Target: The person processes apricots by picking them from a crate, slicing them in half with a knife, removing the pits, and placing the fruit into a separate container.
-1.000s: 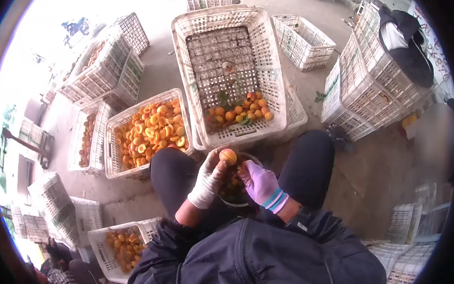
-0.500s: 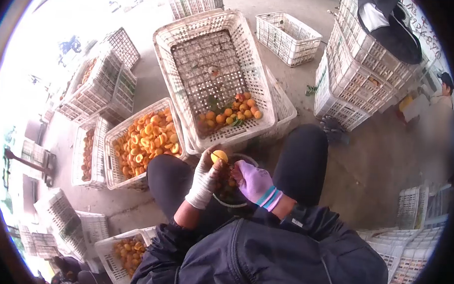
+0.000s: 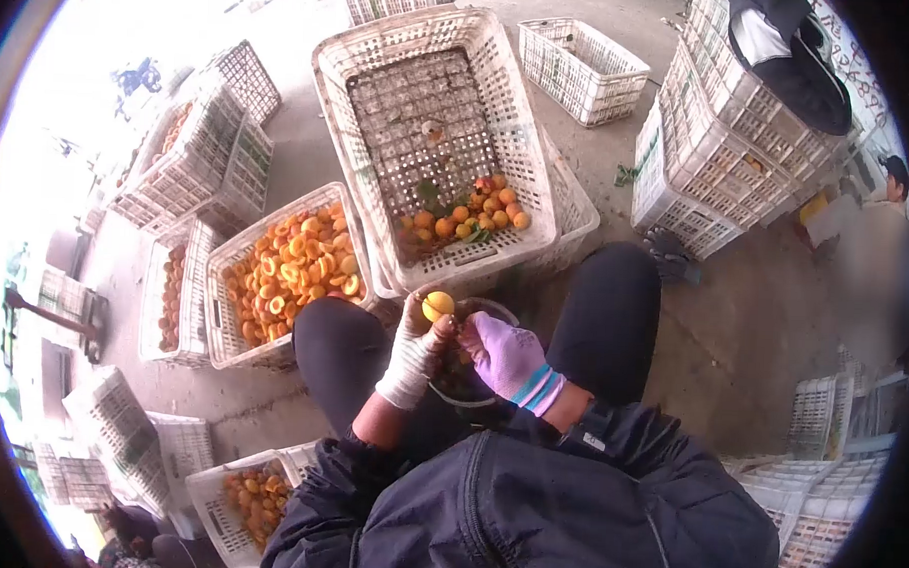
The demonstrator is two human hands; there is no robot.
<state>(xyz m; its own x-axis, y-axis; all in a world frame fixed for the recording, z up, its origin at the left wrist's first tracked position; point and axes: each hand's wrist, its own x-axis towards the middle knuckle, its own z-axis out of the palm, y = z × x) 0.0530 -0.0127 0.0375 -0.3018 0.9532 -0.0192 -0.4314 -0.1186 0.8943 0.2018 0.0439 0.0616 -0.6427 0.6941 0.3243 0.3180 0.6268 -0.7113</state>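
Observation:
My left hand (image 3: 412,358), in a white glove or wrap with bare fingertips, is closed on a yellow-orange apricot (image 3: 437,305). Just right of it, my right hand (image 3: 507,358) wears a purple glove with blue bands; its fingers are pressed together near the fruit, and what they hold is too small to make out. Under both hands, between the knees, is a bucket (image 3: 496,307) with dark contents. A large white crate (image 3: 527,156) with whole apricots (image 3: 464,216) tilts in front. To its left stands a crate (image 3: 216,321) full of halved apricots (image 3: 297,268).
Stacked crates (image 3: 715,143) stand at the right, with dark gloves (image 3: 671,254) on the floor beside them. More crates stand at the left (image 3: 194,160), lower left (image 3: 207,501) and back (image 3: 582,78). Another person (image 3: 881,249) is at the far right.
The view has shifted slightly. The apricot has turned a little in my left hand, and both hands remain close together over the bucket.

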